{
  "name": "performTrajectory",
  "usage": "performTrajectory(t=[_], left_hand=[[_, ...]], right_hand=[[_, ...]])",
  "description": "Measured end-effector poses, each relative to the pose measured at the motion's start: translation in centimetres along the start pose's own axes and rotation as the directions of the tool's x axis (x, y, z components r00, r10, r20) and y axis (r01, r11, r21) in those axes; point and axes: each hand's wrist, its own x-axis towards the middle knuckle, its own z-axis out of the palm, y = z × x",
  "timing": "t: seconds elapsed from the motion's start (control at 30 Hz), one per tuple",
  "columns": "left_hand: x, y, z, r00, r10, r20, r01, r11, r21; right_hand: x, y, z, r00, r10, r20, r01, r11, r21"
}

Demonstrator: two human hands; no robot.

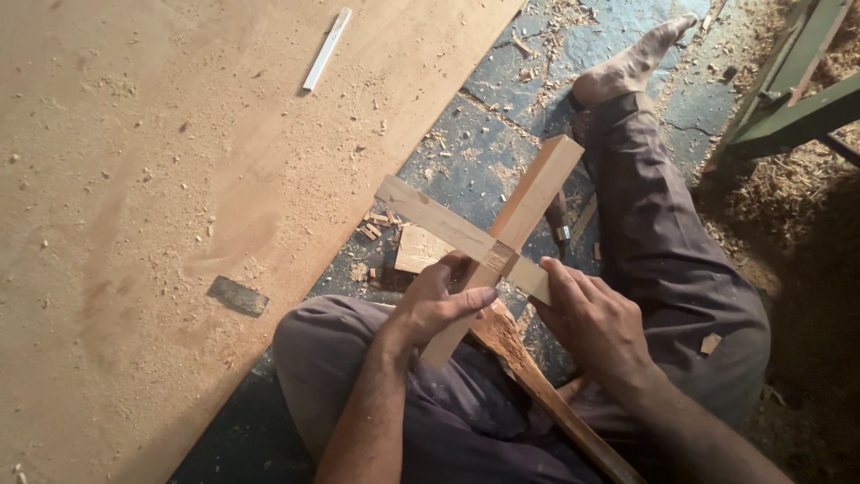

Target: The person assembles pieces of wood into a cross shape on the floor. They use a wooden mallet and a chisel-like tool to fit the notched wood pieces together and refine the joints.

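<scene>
Counts of what we saw on the workshop floor

We counted two hands, a left hand and a right hand, and two crossed wooden bars: one longer bar and one flatter cross bar. We saw one large plywood sheet, one white strip and one dark flat piece lying on it, one reddish wooden handle, one bare foot, and wood chips too many to count.
</scene>
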Motion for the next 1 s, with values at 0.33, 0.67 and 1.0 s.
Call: performTrajectory(t=[0.33, 0.67, 1.0], left_hand=[[-0.3, 0.8, -0.3, 0.998, -0.041, -0.039, 0.041, 0.999, -0.001], [0.0, 0.4, 0.2, 1.0, -0.013, 0.003, 0.013, 0.999, -0.038], [-0.1, 0.4, -1.0, 0.987, -0.16, -0.018, 0.16, 0.987, 0.0]], right_hand=[[1.0, 0.2, -1.0, 0.957, 0.135, 0.257, -0.165, 0.981, 0.099], [1.5, 5.0, 1.2, 0.734, 0.058, 0.677, -0.555, 0.626, 0.548], [-0.9, 5.3, 1.0, 0.786, 0.112, 0.608, -0.578, 0.483, 0.658]])
